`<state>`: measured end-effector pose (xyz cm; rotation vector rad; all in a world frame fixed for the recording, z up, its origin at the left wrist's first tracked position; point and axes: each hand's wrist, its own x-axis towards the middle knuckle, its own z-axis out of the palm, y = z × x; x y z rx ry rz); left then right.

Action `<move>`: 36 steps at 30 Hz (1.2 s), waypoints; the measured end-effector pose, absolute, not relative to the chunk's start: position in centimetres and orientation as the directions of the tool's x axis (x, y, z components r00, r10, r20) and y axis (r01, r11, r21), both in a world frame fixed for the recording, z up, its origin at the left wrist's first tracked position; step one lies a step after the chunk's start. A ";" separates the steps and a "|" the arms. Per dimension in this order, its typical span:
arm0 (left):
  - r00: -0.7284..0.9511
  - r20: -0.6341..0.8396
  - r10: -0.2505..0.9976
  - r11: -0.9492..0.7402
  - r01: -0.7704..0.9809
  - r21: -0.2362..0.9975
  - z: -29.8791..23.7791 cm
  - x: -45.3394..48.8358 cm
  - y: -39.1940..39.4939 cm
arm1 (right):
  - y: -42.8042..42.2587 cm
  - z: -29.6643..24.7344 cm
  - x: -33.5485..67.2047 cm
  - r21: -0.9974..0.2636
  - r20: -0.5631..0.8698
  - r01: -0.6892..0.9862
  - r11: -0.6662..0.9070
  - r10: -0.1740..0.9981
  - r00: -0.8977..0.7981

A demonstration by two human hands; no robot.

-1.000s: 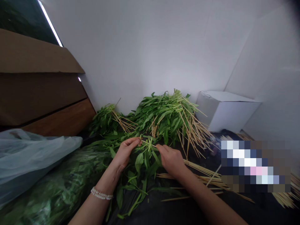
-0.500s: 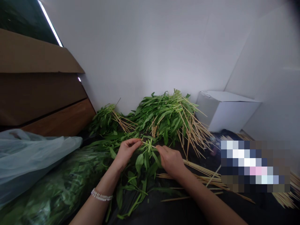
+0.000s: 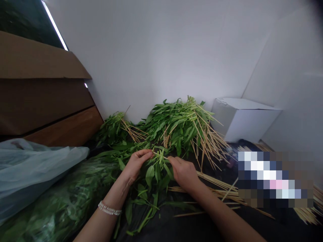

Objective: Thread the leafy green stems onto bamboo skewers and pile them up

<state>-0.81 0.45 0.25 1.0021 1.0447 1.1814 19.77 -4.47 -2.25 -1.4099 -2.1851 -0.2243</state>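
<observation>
A thin bamboo skewer [image 3: 165,157] runs between my two hands, with leafy green stems [image 3: 158,164] threaded on it and their leaves hanging below. My left hand [image 3: 135,164], with a beaded bracelet at the wrist, pinches the skewer's left end between thumb and fingers. On the other side my right hand [image 3: 184,173] is closed round the skewer just right of the stems. Loose leafy sprigs [image 3: 145,218] lie on the dark surface beneath the hands. Behind them is a large heap of skewered greens [image 3: 174,117], its sticks fanning out to the right.
A smaller skewered bunch [image 3: 114,126] lies at the back left. Bare skewers [image 3: 222,188] are spread by my right forearm. Clear plastic bagging [image 3: 37,168] with greens fills the left. A white box [image 3: 252,121] stands back right, a cardboard box [image 3: 37,104] far left. A pixelated patch covers the right.
Both hands keep nearly the same hold on the skewer. My left wrist and forearm have turned slightly; the rest looks unchanged.
</observation>
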 end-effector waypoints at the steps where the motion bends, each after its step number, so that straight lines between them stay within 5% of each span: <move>1: 0.094 -0.100 0.991 0.118 -0.219 0.969 0.3 -0.8 0.4 | -4.5 -2.3 19.8 -0.137 0.510 0.886 0.443 0.798 -0.320; 17: 0.146 -0.076 0.986 0.096 -0.135 0.986 0.2 -0.5 0.0 | -4.2 -2.7 19.8 -0.100 0.633 0.868 0.487 0.704 -0.322; 22: -0.091 0.052 0.994 -0.055 -0.024 0.998 -0.4 -2.9 2.0 | -3.4 -1.5 21.6 -0.208 0.780 0.892 0.402 0.618 -0.097; 25: -0.110 0.179 0.978 -0.154 0.207 0.966 -1.8 -4.7 3.6 | -3.2 -0.8 22.6 -0.282 0.788 0.902 0.326 0.615 0.024; 31: 0.050 0.334 0.941 -0.303 0.562 0.770 -4.3 -5.6 4.5 | -3.3 -0.5 22.7 -0.324 0.774 0.880 0.348 0.632 0.035; 36: 0.289 0.303 0.908 -0.349 0.922 0.165 -4.8 -4.9 3.6 | -3.3 -0.7 22.2 -0.341 0.760 0.869 0.360 0.649 0.030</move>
